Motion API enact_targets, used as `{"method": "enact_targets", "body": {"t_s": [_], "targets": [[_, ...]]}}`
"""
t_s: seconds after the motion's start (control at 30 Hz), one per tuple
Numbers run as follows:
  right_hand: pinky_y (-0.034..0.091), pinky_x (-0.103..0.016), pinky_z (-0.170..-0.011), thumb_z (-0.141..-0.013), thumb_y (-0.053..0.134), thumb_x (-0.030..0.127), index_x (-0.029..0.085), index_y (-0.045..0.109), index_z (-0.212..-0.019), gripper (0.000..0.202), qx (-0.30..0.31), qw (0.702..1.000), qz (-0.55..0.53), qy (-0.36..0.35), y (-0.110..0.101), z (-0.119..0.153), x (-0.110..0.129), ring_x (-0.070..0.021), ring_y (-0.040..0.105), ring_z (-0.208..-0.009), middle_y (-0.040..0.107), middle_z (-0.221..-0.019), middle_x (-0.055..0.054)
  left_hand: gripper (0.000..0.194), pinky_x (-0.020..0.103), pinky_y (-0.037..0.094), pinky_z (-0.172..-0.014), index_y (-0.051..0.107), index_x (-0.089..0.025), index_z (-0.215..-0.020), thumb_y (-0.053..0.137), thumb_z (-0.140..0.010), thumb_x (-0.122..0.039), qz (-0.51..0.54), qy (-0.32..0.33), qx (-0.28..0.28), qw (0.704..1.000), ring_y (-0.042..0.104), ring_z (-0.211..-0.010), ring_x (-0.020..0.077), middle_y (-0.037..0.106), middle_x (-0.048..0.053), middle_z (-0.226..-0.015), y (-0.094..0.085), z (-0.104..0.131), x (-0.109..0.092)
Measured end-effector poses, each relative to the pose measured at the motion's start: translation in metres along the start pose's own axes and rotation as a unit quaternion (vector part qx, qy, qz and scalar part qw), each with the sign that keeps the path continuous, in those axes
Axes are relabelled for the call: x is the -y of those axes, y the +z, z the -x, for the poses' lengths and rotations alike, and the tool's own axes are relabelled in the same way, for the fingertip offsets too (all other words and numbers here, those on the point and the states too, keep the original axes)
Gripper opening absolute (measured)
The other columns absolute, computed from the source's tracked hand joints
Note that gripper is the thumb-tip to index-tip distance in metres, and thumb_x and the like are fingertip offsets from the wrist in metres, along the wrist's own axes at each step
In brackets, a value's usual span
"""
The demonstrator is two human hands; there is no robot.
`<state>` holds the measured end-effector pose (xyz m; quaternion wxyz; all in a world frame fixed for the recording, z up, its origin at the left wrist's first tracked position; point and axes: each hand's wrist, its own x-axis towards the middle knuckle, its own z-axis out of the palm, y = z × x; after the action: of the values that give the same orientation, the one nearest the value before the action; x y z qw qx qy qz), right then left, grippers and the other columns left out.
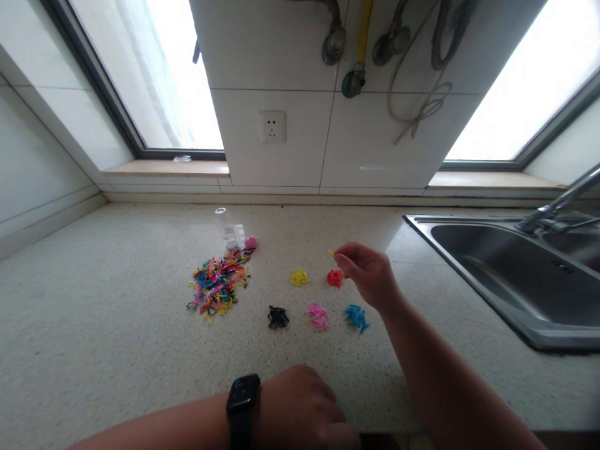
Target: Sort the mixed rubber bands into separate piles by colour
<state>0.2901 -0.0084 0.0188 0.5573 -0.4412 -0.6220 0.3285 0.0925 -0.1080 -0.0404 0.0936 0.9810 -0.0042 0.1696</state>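
My right hand (368, 272) is pinched on a small yellow band (332, 253), held just above the red pile (334, 278). To its left lies a yellow pile (299, 277). Nearer to me are black (278, 317), pink (319, 317) and blue (357, 317) piles of small bands. A larger mixed-colour heap (219, 282) spreads out on the left. My left hand (302, 409), below a black watch, rests near the counter's front edge with its fingers curled; their tips are hidden.
Behind the mixed heap are a clear container (224, 225) and a pink round object (251, 242). A steel sink (510, 269) with a faucet (557, 203) is on the right. A tiled wall with a socket (272, 127) stands behind the counter (117, 350).
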Motion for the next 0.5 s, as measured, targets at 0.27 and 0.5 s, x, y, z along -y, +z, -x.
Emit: {"method": "enact_targets", "body": {"t_s": [0.27,0.5], "targets": [[0.033,-0.022,-0.045,-0.083,0.070,0.040,0.020,0.067,-0.077,0.021,-0.018,0.985,-0.167,0.043,-0.003,-0.004,-0.015,-0.0069,0.043,-0.048,0.055,-0.061,0.004,0.015,0.030,0.033,-0.044,0.060,-0.019,-0.087,0.053,-0.097,-0.029,0.003,-0.001,-0.003,1.000,0.049,-0.053,0.0125,0.056,-0.005,-0.059,0.002,0.000,0.000],[0.029,-0.022,-0.044,-0.080,0.073,0.040,0.020,0.065,-0.072,0.023,-0.022,0.970,-0.235,0.060,0.001,-0.005,-0.011,-0.0061,0.041,-0.047,0.053,-0.061,0.004,0.014,0.030,0.034,-0.044,0.061,-0.019,-0.088,0.054,-0.096,-0.029,0.006,-0.008,0.008,1.000,0.050,-0.054,0.0132,0.057,-0.005,-0.059,-0.001,-0.002,-0.001]]}}
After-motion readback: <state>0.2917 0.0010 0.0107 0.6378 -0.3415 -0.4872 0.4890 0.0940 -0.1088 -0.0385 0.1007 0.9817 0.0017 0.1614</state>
